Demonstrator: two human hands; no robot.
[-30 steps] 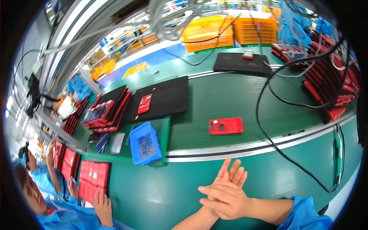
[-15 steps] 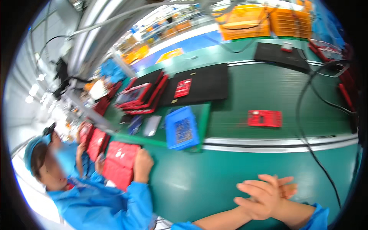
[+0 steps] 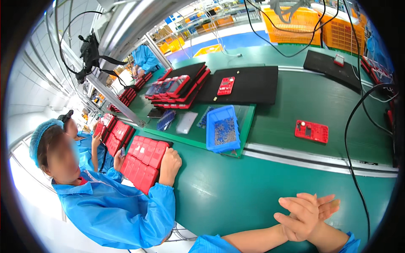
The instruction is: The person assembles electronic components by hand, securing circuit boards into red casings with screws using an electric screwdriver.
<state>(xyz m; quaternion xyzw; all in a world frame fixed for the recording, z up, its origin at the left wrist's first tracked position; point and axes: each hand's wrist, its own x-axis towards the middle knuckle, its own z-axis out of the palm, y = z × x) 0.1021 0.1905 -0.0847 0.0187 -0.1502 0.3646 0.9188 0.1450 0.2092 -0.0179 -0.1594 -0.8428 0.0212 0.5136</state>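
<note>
Low at the right of the view, my two hands overlap above the green worktop [image 3: 236,192]. My right hand [image 3: 300,217] lies across the front, its fingers apart and pointing left. Behind it my left hand [image 3: 329,206] is partly hidden, with stretched fingers showing to the right. I see nothing held in either one. Beyond my hands a red rectangular housing with cutouts [image 3: 311,131] lies on the green belt. A blue bin [image 3: 211,134] of small metal parts, perhaps screws, stands farther left.
At the left, a co-worker in blue [image 3: 114,215] grips a tray of red cases [image 3: 145,162]. Black trays with red-framed units [image 3: 179,86] are stacked behind. One red housing [image 3: 226,85] rests on a black mat [image 3: 257,84]. A black cable [image 3: 352,168] hangs at right; orange crates [image 3: 291,25] stand behind.
The view has swung, so the bench, bin and co-worker appear farther right. My hands remain overlapped with fingers apart. The co-worker still holds the tray of red cases.
</note>
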